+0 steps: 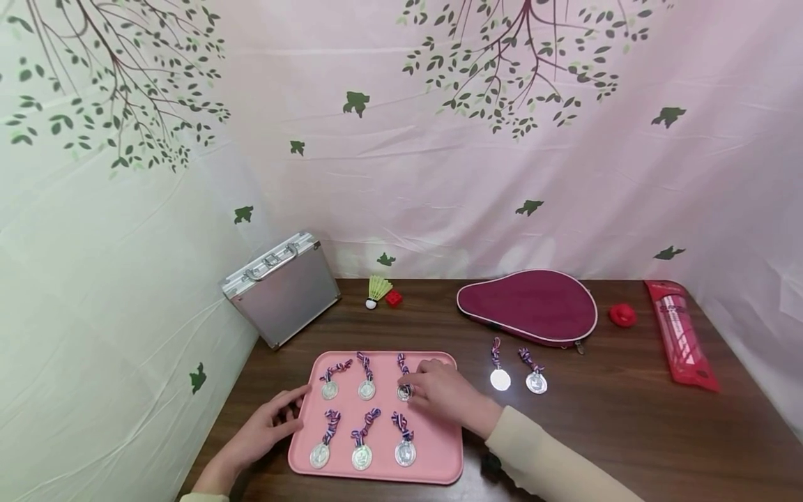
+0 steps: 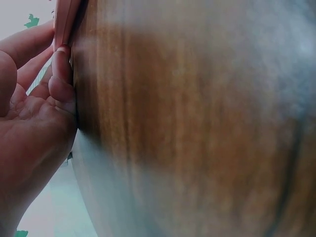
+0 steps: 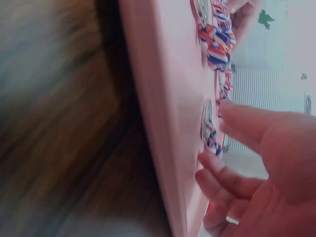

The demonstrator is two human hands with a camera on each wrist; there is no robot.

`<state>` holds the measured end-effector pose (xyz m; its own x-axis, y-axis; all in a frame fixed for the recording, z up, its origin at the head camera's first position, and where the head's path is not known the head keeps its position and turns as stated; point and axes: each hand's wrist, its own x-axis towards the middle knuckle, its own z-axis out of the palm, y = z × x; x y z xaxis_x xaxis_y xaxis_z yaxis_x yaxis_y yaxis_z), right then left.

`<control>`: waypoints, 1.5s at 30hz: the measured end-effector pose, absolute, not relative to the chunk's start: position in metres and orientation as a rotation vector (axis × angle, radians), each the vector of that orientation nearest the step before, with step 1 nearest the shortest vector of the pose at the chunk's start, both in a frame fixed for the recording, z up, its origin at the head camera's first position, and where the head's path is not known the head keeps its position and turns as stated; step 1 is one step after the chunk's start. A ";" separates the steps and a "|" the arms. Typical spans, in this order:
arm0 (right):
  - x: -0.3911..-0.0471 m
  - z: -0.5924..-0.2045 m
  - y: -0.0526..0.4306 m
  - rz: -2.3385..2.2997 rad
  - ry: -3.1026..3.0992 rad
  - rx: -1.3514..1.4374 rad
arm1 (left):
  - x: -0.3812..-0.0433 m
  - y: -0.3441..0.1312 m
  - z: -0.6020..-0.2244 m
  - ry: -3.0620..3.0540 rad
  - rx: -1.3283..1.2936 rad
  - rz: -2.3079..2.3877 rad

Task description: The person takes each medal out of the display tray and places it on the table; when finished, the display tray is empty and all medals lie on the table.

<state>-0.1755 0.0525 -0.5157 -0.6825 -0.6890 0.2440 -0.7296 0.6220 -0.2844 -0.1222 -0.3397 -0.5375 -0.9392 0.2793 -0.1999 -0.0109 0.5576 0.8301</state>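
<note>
From the head view I see a pink rectangular tray on a dark brown wooden table. In it lie six round silver medals with knotted red, white and blue ribbons, in two rows of three. Two more silver medals lie on the bare wood to the tray's right. The right hand bends over the medal in the far right corner, partly covering it; the left hand rests its fingertips on the tray's left edge, fingers loosely bent. Only here do I get the back of the table: a silver metal case, a yellow shuttlecock beside a small red block, a maroon paddle-shaped zip case, a small red object and a red-and-clear packet.

The left wrist view gives what the head view hides — the left palm, with the thumb up against the tray's rim, low by the wood.

The right wrist view looks along the tray: the right hand's fingers and thumb stand spread around the medal, which lies flat — whether a fingertip touches it, I cannot tell. The left hand shows beyond.
</note>
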 end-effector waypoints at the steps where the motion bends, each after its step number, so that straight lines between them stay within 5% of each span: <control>1: -0.175 -0.515 0.050 0.545 -2.754 1.175 | -0.122 -0.340 -0.538 2.486 0.217 1.327; 31: -0.176 -0.519 0.034 0.692 -2.889 0.992 | -0.121 -0.337 -0.536 2.479 0.184 1.312; 45: -0.180 -0.523 0.035 1.133 -2.850 1.064 | -0.122 -0.339 -0.539 2.495 0.223 1.315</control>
